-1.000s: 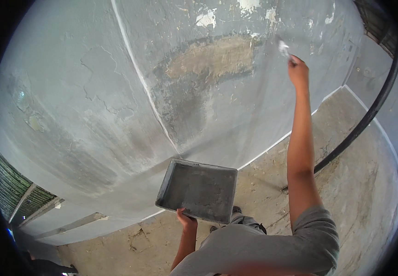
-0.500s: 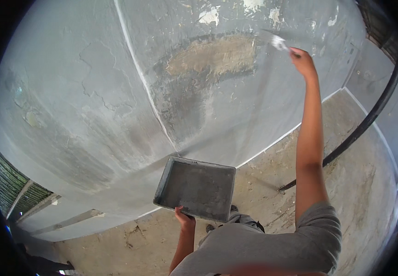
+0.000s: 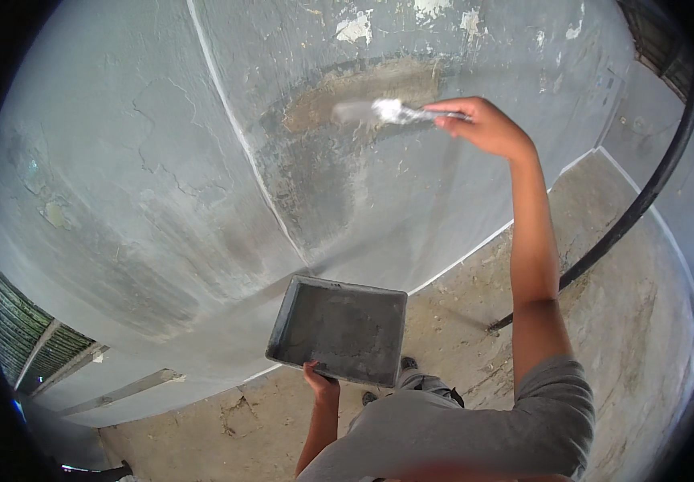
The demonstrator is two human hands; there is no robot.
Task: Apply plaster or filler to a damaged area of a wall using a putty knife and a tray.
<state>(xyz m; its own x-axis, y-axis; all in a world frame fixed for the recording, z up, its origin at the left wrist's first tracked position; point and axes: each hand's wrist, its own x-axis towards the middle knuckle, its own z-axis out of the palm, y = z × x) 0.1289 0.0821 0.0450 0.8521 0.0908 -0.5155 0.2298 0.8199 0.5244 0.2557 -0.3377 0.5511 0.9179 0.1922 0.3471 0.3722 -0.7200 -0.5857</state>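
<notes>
My right hand [image 3: 483, 126] is raised at the wall, its fingers closed round the handle of a trowel [image 3: 391, 111]. The trowel's pale blade is smeared by motion and points left across a bare brown patch [image 3: 399, 80] in the grey wall; whether it touches is hard to tell. A bright white area shows at the middle of the tool. Low in front of me, my left hand [image 3: 323, 382] grips the near edge of a dark rectangular tray [image 3: 355, 284], thumb over the rim. Dark grey residue coats the tray's inside.
The grey wall [image 3: 178, 201] has cracks, flaking white spots and a pale vertical line. A black pipe or hose [image 3: 620, 233] slants down to the worn floor [image 3: 604, 321] at right. Slatted material [image 3: 18, 329] is at far left; my feet are below the tray.
My right hand has swung left and slightly down with the trowel, whose blade has passed from the patch's right end to in front of it. The tray has barely moved.
</notes>
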